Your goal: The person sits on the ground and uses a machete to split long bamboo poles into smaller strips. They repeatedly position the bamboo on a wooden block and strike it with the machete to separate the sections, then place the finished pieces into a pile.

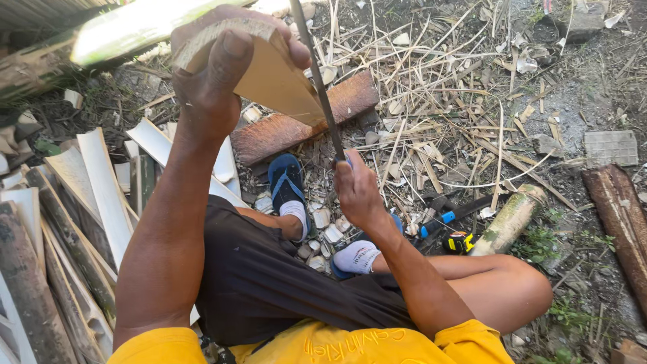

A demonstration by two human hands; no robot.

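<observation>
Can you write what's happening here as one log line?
left hand: grips split bamboo piece | right hand: holds long blade against its edge | ground: bamboo slats, scraps

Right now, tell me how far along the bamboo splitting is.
Done: a stack of split slats lies at the person's left. In hand: the left hand grips a bamboo piece while the right hand holds a long blade against its edge. Left: a short round bamboo section lies uncut.
</observation>
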